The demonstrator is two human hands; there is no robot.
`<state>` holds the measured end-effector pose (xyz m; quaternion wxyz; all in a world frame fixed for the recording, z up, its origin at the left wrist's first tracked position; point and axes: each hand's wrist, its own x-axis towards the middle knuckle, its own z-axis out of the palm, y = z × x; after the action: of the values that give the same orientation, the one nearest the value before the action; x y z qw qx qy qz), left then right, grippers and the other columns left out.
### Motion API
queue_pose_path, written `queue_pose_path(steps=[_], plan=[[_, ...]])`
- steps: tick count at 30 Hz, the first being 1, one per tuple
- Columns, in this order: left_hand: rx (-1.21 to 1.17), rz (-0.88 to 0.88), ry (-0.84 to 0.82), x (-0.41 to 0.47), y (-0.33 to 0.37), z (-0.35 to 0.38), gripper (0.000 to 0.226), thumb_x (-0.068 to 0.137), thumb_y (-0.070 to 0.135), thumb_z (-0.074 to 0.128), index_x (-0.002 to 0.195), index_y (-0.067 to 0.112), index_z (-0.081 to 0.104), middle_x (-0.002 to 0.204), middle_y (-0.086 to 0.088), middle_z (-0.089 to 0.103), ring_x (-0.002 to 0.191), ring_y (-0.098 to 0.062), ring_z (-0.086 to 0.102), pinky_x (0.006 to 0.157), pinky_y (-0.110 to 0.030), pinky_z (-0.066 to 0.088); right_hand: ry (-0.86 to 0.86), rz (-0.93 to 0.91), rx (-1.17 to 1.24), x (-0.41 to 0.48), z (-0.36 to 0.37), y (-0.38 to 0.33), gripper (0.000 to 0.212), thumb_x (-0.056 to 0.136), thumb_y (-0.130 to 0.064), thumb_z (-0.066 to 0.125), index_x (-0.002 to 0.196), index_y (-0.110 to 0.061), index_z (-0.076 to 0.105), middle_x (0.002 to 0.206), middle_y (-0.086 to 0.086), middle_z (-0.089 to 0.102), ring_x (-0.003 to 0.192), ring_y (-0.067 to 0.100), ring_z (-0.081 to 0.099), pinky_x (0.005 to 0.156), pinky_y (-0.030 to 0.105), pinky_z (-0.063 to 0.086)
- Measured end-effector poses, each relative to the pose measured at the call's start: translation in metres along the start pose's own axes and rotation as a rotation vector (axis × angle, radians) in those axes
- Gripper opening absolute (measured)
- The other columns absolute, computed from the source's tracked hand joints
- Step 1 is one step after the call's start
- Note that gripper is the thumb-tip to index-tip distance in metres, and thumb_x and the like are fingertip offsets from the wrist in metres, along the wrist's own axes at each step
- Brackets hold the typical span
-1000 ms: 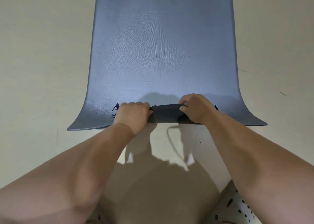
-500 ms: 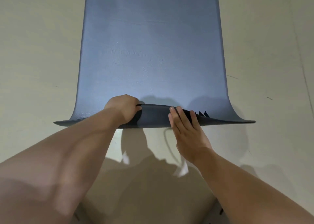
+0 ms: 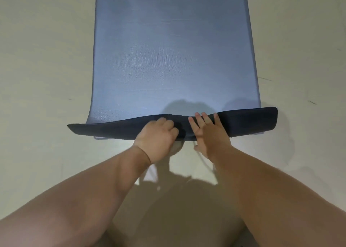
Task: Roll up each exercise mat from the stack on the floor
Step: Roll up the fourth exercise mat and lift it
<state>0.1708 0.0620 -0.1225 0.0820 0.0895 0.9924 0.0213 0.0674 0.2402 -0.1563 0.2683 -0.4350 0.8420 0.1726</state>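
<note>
A blue-grey exercise mat (image 3: 172, 55) lies flat on the pale floor and runs away from me. Its near end is folded over, so a dark band of underside (image 3: 247, 123) shows across the full width. My left hand (image 3: 157, 136) is curled at the middle of that fold, gripping the near edge. My right hand (image 3: 207, 132) rests just to its right, fingers spread flat on the dark band. A thin light edge (image 3: 102, 138) peeks out under the fold at the left; I cannot tell what it belongs to.
Bare cream floor (image 3: 41, 78) surrounds the mat on both sides. A thin cord (image 3: 205, 162) lies on the floor by my right wrist. My shadow falls on the floor between my forearms.
The fold at the near end has widened from a small pinch in the middle to the full width. My right hand went from gripping to lying flat.
</note>
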Motion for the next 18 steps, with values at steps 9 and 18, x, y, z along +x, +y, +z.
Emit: queue_pose_path(steps=[9,18], plan=[[0.113,-0.243,-0.225,-0.039,0.004,0.038,0.079,0.080,0.032,0.064,0.149,0.007,0.035,0.151,-0.015,0.034,0.119,-0.032,0.044,0.099,-0.040,0.039,0.121,0.056,-0.054,-0.003,0.000,-0.011,0.073,0.099,-0.016,0.049,0.163,-0.009,0.015,0.152,0.011,0.036,0.141,0.036,0.033,0.124,0.060,0.019],[0.052,-0.313,-0.132,-0.027,0.000,0.036,0.068,0.072,0.024,0.070,0.136,0.011,0.048,0.135,-0.010,0.046,0.116,-0.033,0.043,0.102,-0.047,0.032,0.031,0.050,0.080,-0.007,-0.005,-0.011,0.079,0.100,-0.009,0.050,0.166,-0.018,0.006,0.160,0.008,0.030,0.153,0.029,0.025,0.130,0.049,0.010]])
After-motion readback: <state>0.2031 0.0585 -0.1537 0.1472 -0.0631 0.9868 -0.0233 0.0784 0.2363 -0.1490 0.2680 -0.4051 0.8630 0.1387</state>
